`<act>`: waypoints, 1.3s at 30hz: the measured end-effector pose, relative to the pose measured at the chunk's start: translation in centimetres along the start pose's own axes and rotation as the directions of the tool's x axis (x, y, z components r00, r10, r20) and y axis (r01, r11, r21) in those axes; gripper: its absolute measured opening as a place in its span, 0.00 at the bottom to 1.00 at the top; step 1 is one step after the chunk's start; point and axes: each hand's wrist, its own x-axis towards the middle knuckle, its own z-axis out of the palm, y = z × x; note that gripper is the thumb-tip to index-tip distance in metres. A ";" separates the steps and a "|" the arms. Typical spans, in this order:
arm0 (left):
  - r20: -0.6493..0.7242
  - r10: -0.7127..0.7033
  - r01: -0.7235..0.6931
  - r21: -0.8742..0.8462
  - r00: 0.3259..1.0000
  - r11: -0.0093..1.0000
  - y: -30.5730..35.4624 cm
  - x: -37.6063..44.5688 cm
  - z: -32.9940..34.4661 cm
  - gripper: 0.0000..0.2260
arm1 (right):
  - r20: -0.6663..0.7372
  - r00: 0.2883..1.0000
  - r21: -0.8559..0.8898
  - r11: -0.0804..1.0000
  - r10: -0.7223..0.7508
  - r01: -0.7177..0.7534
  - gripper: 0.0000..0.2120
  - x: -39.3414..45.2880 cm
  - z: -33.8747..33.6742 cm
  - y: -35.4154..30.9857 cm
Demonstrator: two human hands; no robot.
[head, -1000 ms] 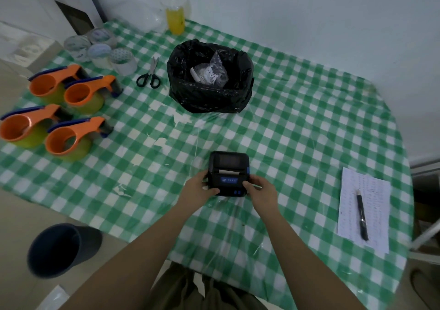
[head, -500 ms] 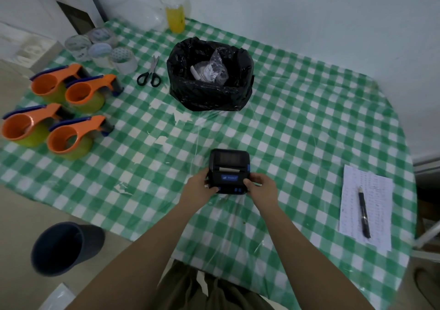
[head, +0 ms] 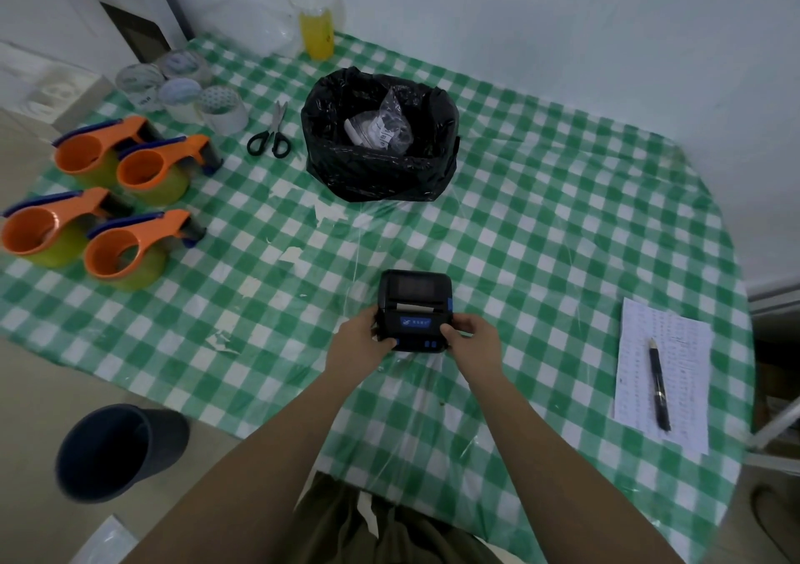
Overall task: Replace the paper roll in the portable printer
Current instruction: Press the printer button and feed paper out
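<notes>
Printer (head: 414,309) unmoved; left hand (head: 360,338), right hand (head: 474,337) still clamped on sides (blue label (head: 415,322) unreadable).

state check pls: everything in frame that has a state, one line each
printer: lid shut, paper edge at the slot, flat on the table
left hand: gripping the printer's left side
right hand: gripping its right side
bin bag: open, clear wrapper inside
scissors: blades closed, lying flat
pen: lying on the sheet
bucket: on the floor, tipped toward the camera
</notes>
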 end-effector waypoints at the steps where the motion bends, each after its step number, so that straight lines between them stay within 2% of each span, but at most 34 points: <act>1: -0.006 0.003 -0.003 0.011 1.000 1.000 0.0 0.0 0.0 0.21 | 0.000 1.000 -0.001 1.000 0.000 0.000 0.10 0.0 0.0 0.0; 39: -0.004 -0.043 0.043 0.065 0.999 0.997 0.0 0.3 0.1 0.19 | 0.020 1.000 -0.007 1.000 -0.004 0.004 0.08 0.2 0.1 0.1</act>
